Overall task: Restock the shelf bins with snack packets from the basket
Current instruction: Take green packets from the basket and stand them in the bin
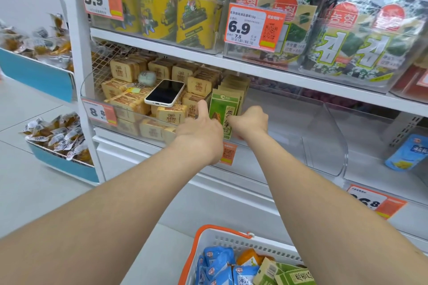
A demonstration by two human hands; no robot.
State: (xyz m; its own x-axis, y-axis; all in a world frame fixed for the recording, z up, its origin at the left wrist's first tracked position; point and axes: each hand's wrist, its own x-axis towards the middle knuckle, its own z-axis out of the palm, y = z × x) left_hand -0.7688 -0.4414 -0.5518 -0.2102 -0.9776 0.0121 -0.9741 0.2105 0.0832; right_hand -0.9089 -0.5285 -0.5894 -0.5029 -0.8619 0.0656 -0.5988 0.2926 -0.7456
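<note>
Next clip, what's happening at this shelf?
A person is setting a row of green packets upright in a clear shelf bin: left hand against its left side, right hand curled on the front packet's right edge. The basket below holds more. A phone lies on the neighbouring tan packets.

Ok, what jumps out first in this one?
Mid-frame, the left hand and right hand flank a row of green packets standing in a clear bin. A phone lies on the tan packs just to the left. The basket sits at bottom centre.
</note>
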